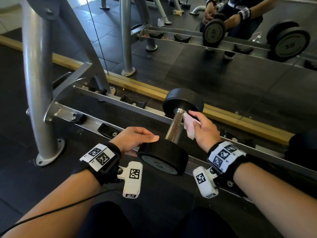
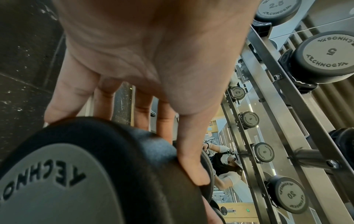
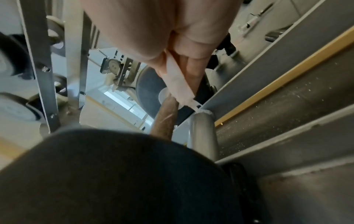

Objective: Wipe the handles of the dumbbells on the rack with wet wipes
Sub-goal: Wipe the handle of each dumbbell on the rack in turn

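Observation:
A black dumbbell (image 1: 164, 157) lies across the bottom rails of the rack (image 1: 96, 119), its metal handle (image 1: 174, 129) running up to the far head (image 1: 183, 102). My left hand (image 1: 137, 140) rests on the near head (image 2: 91, 174), thumb on the top edge and straight fingers down its left side. My right hand (image 1: 204, 127) pinches a folded white wet wipe (image 1: 189, 127) just right of the handle's upper end, near the far head. In the right wrist view the wipe (image 3: 178, 84) hangs between thumb and fingers above the handle (image 3: 164, 118); whether it touches is unclear.
Empty black cradles (image 1: 106, 129) line the rails to the left. A thick grey rack post (image 1: 39, 74) stands at left. A mirror behind shows reflected dumbbells (image 1: 289, 43). Upper rack tiers carry more dumbbells (image 2: 323, 56). Another dumbbell (image 1: 301, 148) sits on the rail at right.

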`<act>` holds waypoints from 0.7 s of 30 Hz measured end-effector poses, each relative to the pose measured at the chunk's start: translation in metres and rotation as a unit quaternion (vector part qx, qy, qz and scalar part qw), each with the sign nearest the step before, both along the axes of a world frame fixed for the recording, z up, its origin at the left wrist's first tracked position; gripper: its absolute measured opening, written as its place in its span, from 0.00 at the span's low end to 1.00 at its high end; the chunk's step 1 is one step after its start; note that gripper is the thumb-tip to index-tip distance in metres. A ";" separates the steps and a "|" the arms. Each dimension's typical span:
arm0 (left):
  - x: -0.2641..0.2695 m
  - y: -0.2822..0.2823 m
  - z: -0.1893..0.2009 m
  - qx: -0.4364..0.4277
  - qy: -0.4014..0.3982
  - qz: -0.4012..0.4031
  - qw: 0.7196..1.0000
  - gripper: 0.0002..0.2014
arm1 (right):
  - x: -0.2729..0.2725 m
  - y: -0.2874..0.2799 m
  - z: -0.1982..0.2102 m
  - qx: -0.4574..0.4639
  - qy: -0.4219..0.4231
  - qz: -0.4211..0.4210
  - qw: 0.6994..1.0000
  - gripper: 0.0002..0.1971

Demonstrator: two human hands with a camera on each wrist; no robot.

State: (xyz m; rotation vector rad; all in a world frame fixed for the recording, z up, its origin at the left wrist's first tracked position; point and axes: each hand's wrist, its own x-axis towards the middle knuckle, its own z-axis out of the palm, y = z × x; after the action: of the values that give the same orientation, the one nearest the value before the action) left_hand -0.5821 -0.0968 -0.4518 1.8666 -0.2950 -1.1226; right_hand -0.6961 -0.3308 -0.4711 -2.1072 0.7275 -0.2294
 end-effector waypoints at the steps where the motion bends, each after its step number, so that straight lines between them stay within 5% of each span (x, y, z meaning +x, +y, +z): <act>1: 0.000 0.000 0.000 0.000 -0.002 0.000 1.000 0.25 | 0.001 0.002 -0.002 -0.003 -0.013 0.008 1.000 0.18; 14: 0.000 0.000 -0.003 -0.002 -0.012 -0.005 1.000 0.24 | -0.013 0.009 -0.024 0.109 -0.003 0.146 0.983 0.18; 18: 0.002 0.001 -0.002 0.000 -0.008 -0.013 1.000 0.26 | -0.015 0.003 -0.007 0.260 -0.007 0.178 0.949 0.13; 21: 0.001 0.002 -0.001 0.000 -0.008 -0.012 1.000 0.26 | -0.007 -0.009 0.000 0.136 -0.050 0.095 0.985 0.19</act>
State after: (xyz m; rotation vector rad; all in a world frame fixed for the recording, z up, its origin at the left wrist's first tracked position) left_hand -0.5806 -0.0951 -0.4530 1.8775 -0.3277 -1.1245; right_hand -0.7028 -0.3398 -0.4707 -1.8737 0.4645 -0.1221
